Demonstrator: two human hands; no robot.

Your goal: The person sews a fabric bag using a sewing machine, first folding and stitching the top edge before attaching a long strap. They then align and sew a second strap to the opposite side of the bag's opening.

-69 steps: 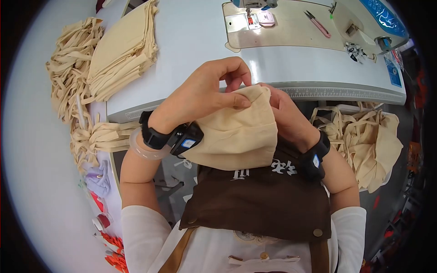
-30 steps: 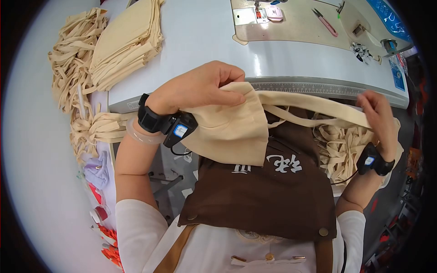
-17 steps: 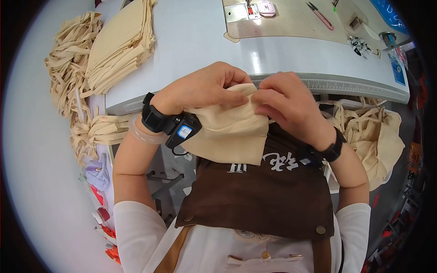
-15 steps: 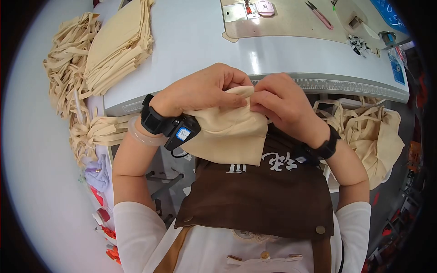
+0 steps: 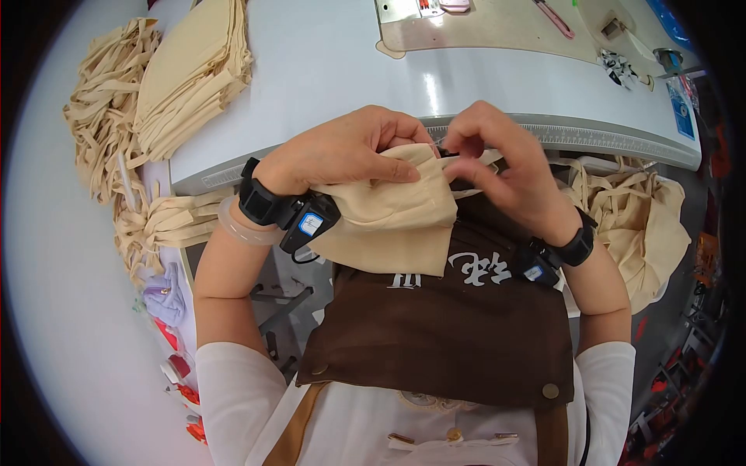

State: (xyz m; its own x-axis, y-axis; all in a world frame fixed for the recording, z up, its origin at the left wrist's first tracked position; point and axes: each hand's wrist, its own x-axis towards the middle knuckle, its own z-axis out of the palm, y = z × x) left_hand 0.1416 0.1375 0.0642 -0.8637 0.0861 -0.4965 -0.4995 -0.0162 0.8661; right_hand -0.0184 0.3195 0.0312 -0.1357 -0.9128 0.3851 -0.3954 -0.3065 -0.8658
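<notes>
A beige cloth piece [image 5: 388, 210], probably a fabric bag, hangs in front of my apron. My left hand [image 5: 350, 151] is closed on its upper edge, thumb on the near side and fingers behind. Just right of that edge is my right hand [image 5: 509, 159], its thumb and index finger apart, the thumb tip close to the cloth. A narrow beige strap [image 5: 488, 158] shows behind the right hand's fingers. Something thin, perhaps a thread, shows between the hands, too fine to make out.
A ruler strip [image 5: 575, 133] runs along the table's front edge. Stacked beige cloth [image 5: 194, 66] and bundled straps [image 5: 109, 101] lie at the left. A bin of beige cloth pieces [image 5: 633, 225] stands at right. Pink tweezers [image 5: 556, 19] lie near the sewing machine plate [image 5: 404, 9].
My right hand has moved up and right, off the cloth's edge, and its thumb and index finger have spread. My left hand keeps its hold on the cloth. The view has shifted slightly.
</notes>
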